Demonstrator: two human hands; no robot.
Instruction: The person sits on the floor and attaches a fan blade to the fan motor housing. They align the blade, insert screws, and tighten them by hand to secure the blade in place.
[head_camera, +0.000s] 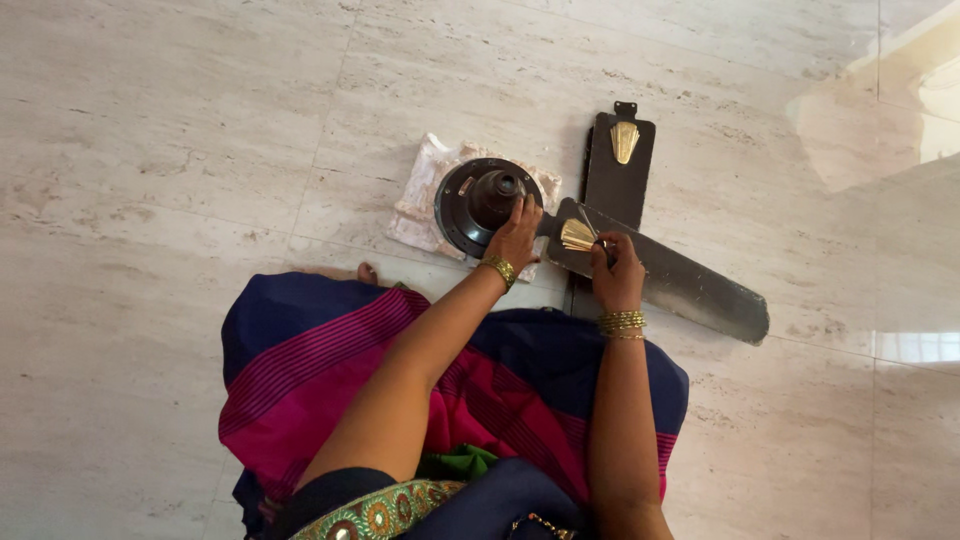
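Centre of the frame: a dark ceiling-fan motor housing (487, 203), round and domed, rests on a folded pale cloth (425, 195) laid on the marble floor (150, 130). A long dark blade (680, 285) runs from the housing toward the lower right of the frame, its inner end capped by a brass-coloured ornament (577, 236). A second, loose blade (618, 170) lies flat behind it, in the upper middle, with its own brass ornament (624, 141) near the far end.

The left hand (516, 235) is laid over the near rim of the housing, fingers curled against it, steadying it. The right hand (612, 272) is closed around a thin tool (590, 225), seemingly a screwdriver, whose tip meets the inner end of the attached blade beside the brass ornament; the exact contact point is too small to make out. Gold bangles sit on both wrists.

Handling, as judged: the housing is likely heavy and rigid, best gripped by its rim or central stem, and the cloth should keep it from sliding on the polished floor. The blades look thin, stiff and light but prone to bending at the root, so support near the inner end is advisable. Small fasteners would roll easily on such a floor.
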